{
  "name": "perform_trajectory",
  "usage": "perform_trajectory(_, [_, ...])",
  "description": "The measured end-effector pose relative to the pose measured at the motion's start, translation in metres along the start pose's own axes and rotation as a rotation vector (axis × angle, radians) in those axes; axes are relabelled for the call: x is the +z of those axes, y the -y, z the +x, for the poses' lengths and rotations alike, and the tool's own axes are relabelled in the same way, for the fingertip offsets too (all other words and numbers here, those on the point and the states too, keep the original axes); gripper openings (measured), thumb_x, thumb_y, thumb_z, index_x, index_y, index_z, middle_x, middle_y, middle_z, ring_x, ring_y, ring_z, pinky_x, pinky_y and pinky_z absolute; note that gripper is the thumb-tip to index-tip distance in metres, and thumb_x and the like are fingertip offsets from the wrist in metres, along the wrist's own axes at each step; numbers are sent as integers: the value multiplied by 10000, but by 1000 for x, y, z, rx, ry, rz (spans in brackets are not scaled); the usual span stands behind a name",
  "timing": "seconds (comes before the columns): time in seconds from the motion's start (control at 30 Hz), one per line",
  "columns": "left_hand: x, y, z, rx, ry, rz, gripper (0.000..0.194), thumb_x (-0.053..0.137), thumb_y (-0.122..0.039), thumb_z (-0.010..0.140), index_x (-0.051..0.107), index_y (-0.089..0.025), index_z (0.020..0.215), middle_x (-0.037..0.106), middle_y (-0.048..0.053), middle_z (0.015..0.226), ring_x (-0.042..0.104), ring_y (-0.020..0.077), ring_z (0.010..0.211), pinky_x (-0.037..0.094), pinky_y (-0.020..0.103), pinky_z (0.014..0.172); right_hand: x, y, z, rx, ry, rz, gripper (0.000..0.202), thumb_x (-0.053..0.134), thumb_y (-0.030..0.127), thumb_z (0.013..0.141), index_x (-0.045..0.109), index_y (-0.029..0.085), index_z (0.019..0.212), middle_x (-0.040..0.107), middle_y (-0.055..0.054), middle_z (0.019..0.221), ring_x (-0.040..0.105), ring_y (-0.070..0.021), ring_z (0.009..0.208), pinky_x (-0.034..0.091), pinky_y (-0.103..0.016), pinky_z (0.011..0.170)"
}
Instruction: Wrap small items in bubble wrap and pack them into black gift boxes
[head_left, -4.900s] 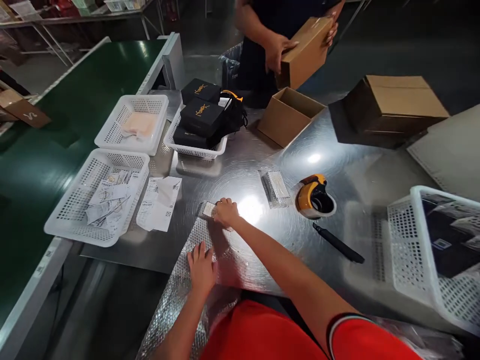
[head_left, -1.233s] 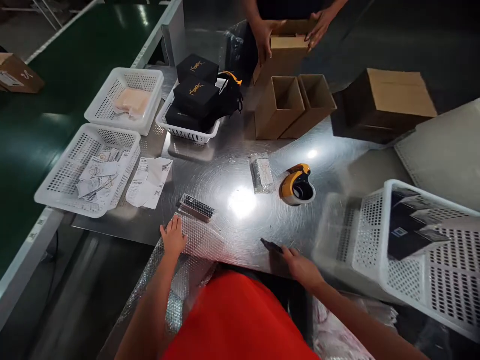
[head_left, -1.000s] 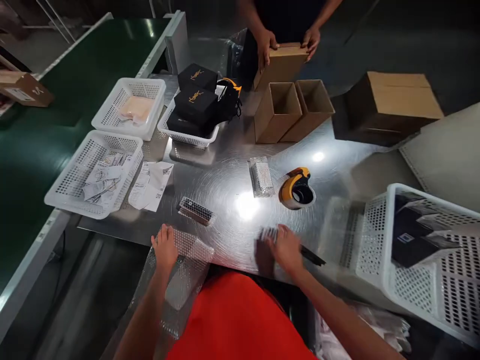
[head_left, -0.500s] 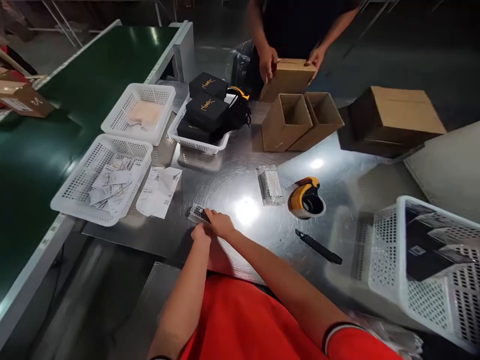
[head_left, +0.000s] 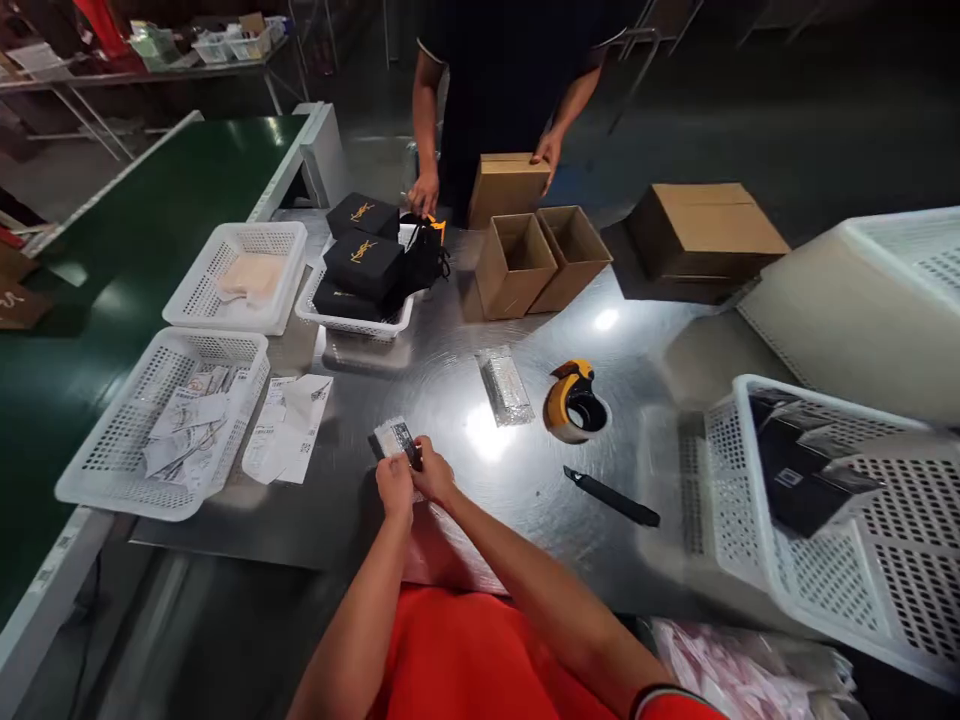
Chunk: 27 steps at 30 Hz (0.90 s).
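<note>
Both my left hand (head_left: pixel 395 484) and my right hand (head_left: pixel 433 472) close on a small dark box in bubble wrap (head_left: pixel 393 437), just above the metal table (head_left: pixel 450 385). My fingers hide its near end. Ahead and to the right lies another bubble-wrapped packet (head_left: pixel 505 385). Beside that packet stands a tape dispenser (head_left: pixel 575 402) with an orange and black handle and a roll of tape. A black utility knife (head_left: pixel 611 496) lies nearer me on the right. Left of my hands are white printed paper slips (head_left: pixel 289 428).
White baskets hold paper slips (head_left: pixel 191 425), a pale pink item (head_left: pixel 251 277) and black boxes (head_left: pixel 365 260). Open cartons (head_left: pixel 517 270) stand at the back, before a co-worker holding a cardboard box (head_left: pixel 510 180). A white crate (head_left: pixel 829 580) is at right, a green conveyor (head_left: pixel 180 190) at left.
The wrapped box now shows more of its face, and my left hand has moved up onto it. The co-worker's one hand has left the cardboard box for the basket of black boxes. My view has shifted.
</note>
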<state>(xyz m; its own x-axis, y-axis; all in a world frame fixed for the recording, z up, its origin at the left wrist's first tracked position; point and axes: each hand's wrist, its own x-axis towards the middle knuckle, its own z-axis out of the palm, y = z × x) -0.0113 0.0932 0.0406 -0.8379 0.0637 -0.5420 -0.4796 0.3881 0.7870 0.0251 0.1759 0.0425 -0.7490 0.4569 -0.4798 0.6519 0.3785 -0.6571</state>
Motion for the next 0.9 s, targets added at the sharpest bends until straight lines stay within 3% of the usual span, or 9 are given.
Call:
perform_trajectory(0.17, [-2, -25, -22, 173, 4, 163, 146, 554, -133, 806, 664, -225, 779, 723, 66, 884, 653, 249, 943, 439, 347, 895, -18, -39, -20, -34, -58, 835, 534, 741, 380, 661, 407, 265, 1063, 561, 35, 889, 552, -141, 707, 448, -265, 612])
perform_trajectory(0.3, [1, -42, -36, 262, 28, 216, 123, 638, -126, 737, 652, -227, 806, 695, 19, 736, 657, 213, 766, 471, 328, 818, -45, -57, -41, -49, 31, 1108, 620, 839, 393, 556, 421, 273, 998, 526, 73, 820, 520, -102, 616, 429, -242, 571])
perform_trajectory(0.37, [5, -49, -41, 268, 73, 198, 262, 714, -144, 688, 638, -220, 928, 670, -14, 668, 649, 191, 682, 492, 312, 758, -60, -65, -53, -54, 61, 1178, 635, 867, 401, 544, 432, 270, 988, 529, 78, 806, 529, -97, 605, 425, -237, 567])
perform_trajectory(0.43, [9, -53, -47, 214, 168, 78, 525, 783, -139, 629, 592, -207, 1114, 654, -44, 649, 644, 170, 638, 508, 296, 721, -74, -71, -66, -66, 88, 1238, 638, 881, 420, 553, 446, 268, 995, 557, 68, 826, 558, -106, 629, 430, -237, 573])
perform_trajectory(0.5, [13, -55, -55, 59, 315, -114, 715, 830, -128, 590, 538, -198, 1239, 672, -41, 699, 665, 164, 670, 528, 297, 742, -83, -76, -78, -79, 110, 1299, 641, 882, 446, 570, 453, 268, 1011, 597, 47, 868, 592, -126, 675, 445, -248, 590])
perform_trajectory(0.6, [21, -52, -69, -218, 575, -306, 600, 835, -245, 657, 598, -146, 1199, 736, 55, 857, 717, 216, 813, 558, 359, 840, -91, -78, -91, -114, 105, 1377, 653, 880, 464, 583, 456, 268, 1040, 630, 26, 910, 625, -156, 756, 475, -277, 651])
perform_trajectory(0.67, [26, -48, -78, -316, 689, -344, 463, 780, -348, 740, 645, -111, 1114, 755, 110, 915, 729, 252, 861, 571, 403, 872, -93, -77, -96, -130, 83, 1399, 667, 885, 465, 572, 455, 265, 1042, 628, 28, 903, 630, -160, 771, 481, -288, 680])
perform_trajectory(0.8, [31, -40, -88, -377, 727, -380, 369, 703, -348, 815, 658, -103, 1087, 769, 133, 925, 742, 273, 878, 599, 428, 841, -89, -78, -102, -118, 50, 1384, 656, 868, 483, 581, 437, 262, 1024, 628, 31, 881, 625, -157, 736, 476, -292, 664])
perform_trajectory(0.9, [31, -36, -87, -399, 671, -332, 317, 691, -310, 806, 670, -99, 1042, 766, 140, 892, 745, 287, 876, 609, 425, 797, -75, -79, -104, -110, 1, 1356, 617, 839, 489, 618, 426, 266, 1018, 636, 31, 876, 617, -151, 715, 472, -292, 654])
